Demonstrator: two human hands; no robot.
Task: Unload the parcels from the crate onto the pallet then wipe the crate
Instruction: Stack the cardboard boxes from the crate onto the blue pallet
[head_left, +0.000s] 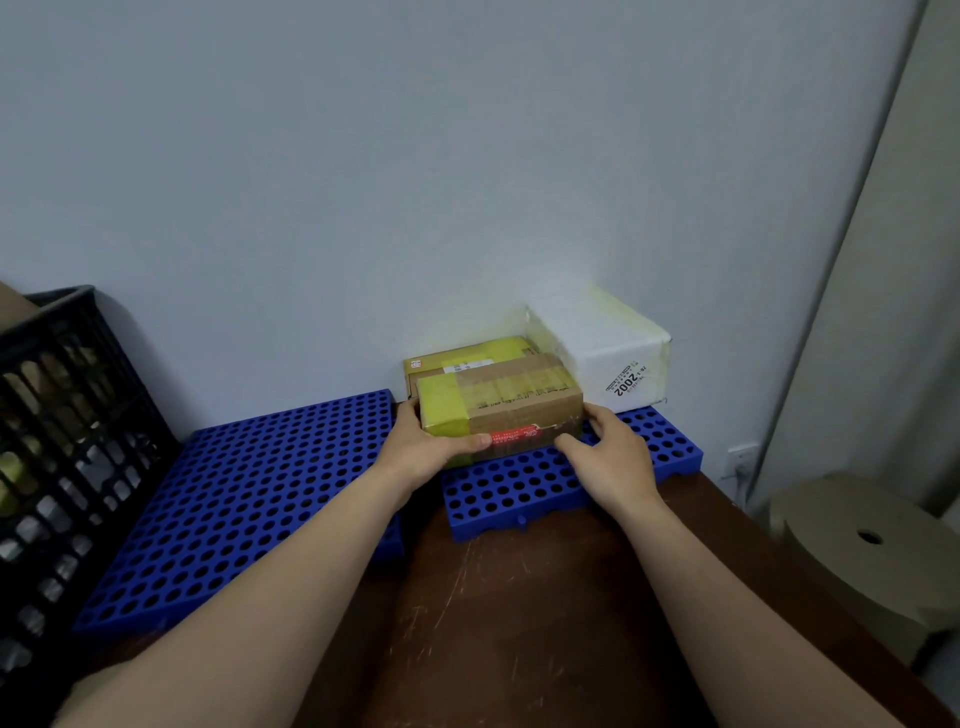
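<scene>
Both hands were on a taped cardboard parcel that sat on the right blue pallet tile.

- Left hand: clasped the parcel's left end, thumb flat along the front face. Its fingers went round the far side and were hidden.
- Right hand: cupped the right lower corner, thumb at the front edge, fingers curled against the end. Grip from both ends judged to be for squaring the parcel into place.
- Parcel lay close in front of a second brown parcel and just beside a white parcel, both against the wall. Packing judged tight, to leave the left pallet tile free.
- Black crate stood at far left, touching or nearly touching that tile, cut off by the frame. More parcels showed through its slots; number could not be told.
- Labels unreadable, except "2002" on the white parcel.
- No wiping cloth in view.
- Unloading judged partly done.
</scene>
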